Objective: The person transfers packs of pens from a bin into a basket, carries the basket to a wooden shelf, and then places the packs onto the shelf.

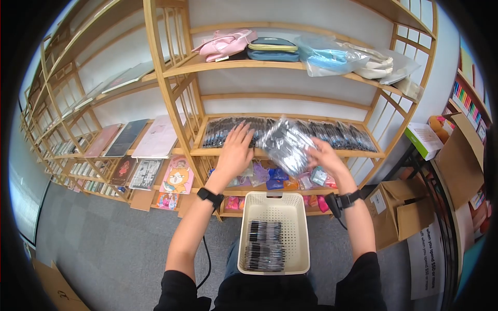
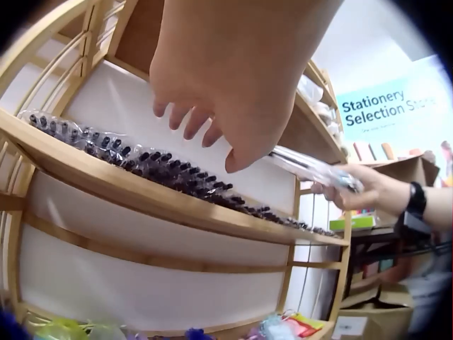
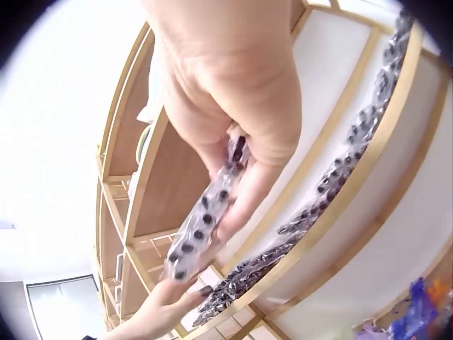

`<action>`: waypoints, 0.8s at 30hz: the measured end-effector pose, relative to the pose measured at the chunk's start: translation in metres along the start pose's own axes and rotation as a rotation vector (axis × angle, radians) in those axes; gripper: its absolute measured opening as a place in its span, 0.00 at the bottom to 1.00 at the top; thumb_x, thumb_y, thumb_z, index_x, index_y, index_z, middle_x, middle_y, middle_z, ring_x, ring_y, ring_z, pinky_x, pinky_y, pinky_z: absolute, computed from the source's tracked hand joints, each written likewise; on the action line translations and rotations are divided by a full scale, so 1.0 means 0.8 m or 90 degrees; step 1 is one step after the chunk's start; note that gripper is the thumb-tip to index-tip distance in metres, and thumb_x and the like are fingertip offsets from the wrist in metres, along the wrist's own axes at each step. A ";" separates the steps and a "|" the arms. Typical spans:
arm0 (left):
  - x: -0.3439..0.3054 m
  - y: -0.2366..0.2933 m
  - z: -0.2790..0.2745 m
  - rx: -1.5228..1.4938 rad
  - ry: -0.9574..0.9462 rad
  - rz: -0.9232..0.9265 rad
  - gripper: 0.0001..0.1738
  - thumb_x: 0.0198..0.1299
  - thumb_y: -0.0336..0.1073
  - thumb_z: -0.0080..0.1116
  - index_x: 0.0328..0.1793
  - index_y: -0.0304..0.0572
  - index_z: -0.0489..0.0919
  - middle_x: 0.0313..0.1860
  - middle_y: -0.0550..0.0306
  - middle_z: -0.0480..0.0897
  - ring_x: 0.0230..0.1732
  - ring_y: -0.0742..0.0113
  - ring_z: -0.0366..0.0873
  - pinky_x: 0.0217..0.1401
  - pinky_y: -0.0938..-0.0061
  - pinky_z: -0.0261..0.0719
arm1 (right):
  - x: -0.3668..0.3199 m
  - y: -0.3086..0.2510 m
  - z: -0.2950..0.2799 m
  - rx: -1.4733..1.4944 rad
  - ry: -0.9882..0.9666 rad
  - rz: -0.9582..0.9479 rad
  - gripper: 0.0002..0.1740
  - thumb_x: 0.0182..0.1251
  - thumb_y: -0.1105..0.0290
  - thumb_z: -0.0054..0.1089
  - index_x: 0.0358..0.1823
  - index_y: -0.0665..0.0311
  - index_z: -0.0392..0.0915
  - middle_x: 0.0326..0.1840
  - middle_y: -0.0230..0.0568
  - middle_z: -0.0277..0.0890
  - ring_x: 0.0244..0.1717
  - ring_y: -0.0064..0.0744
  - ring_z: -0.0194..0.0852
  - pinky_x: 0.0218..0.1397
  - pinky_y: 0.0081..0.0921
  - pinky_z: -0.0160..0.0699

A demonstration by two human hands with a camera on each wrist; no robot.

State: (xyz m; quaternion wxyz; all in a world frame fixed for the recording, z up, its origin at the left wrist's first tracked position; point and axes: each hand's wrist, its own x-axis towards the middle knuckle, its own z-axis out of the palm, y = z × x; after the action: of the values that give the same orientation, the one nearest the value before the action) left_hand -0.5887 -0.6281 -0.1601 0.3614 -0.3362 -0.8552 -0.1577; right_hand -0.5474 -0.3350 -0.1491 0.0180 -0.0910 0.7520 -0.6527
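Observation:
My right hand grips a clear plastic pack of pens by its right side, holding it up before the middle shelf. In the right wrist view, thumb and fingers pinch one end of this pack, and dark round pen ends show through the film. My left hand is over the left part of a long row of bagged pens, its fingers extended and holding nothing. The left wrist view shows the left hand above that row. Between my arms stands a cream basket with stacked packs of pens.
Pouches and bags, one of them pink, lie on the upper shelf. Colourful small packets fill the shelf below the pens. Notebooks lie on the left rack. An opened cardboard box stands at right on the grey floor.

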 end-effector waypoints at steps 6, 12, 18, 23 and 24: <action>0.005 -0.012 0.051 0.108 -0.123 -0.018 0.36 0.59 0.45 0.55 0.73 0.46 0.60 0.74 0.44 0.59 0.75 0.44 0.52 0.76 0.50 0.49 | 0.095 0.019 0.046 0.261 0.221 -0.039 0.20 0.70 0.74 0.49 0.60 0.72 0.61 0.44 0.45 0.69 0.39 0.36 0.77 0.38 0.33 0.90; 0.002 -0.015 0.055 0.061 -0.109 -0.039 0.34 0.59 0.46 0.55 0.71 0.48 0.63 0.71 0.41 0.62 0.74 0.45 0.55 0.75 0.49 0.51 | 0.134 0.036 0.064 0.156 0.275 -0.029 0.17 0.70 0.77 0.44 0.58 0.76 0.61 0.47 0.46 0.66 0.38 0.36 0.76 0.42 0.36 0.90; 0.008 -0.007 0.048 0.074 -0.156 -0.071 0.35 0.58 0.41 0.53 0.72 0.46 0.60 0.72 0.42 0.61 0.74 0.44 0.54 0.76 0.50 0.49 | 0.125 0.030 0.045 -0.348 0.283 -0.085 0.26 0.60 0.77 0.56 0.60 0.75 0.64 0.52 0.62 0.72 0.41 0.55 0.79 0.49 0.43 0.81; 0.024 0.011 0.059 0.048 -0.126 0.007 0.37 0.52 0.31 0.50 0.73 0.42 0.59 0.73 0.44 0.60 0.75 0.47 0.52 0.77 0.51 0.47 | 0.120 0.052 0.029 -0.529 0.348 -0.264 0.24 0.57 0.72 0.59 0.57 0.65 0.72 0.59 0.56 0.71 0.54 0.53 0.72 0.58 0.39 0.71; 0.026 0.014 0.061 0.020 -0.130 0.026 0.39 0.50 0.28 0.50 0.73 0.40 0.59 0.73 0.45 0.60 0.75 0.49 0.52 0.77 0.50 0.47 | 0.113 0.048 0.030 -0.530 0.347 -0.263 0.24 0.57 0.72 0.59 0.57 0.65 0.72 0.59 0.56 0.71 0.54 0.53 0.72 0.58 0.39 0.71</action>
State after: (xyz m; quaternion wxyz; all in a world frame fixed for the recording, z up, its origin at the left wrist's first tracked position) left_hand -0.6164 -0.5852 -0.1780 0.2807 -0.3623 -0.8829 -0.1021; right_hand -0.6374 -0.3680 -0.1825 -0.3441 -0.0633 0.8910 -0.2893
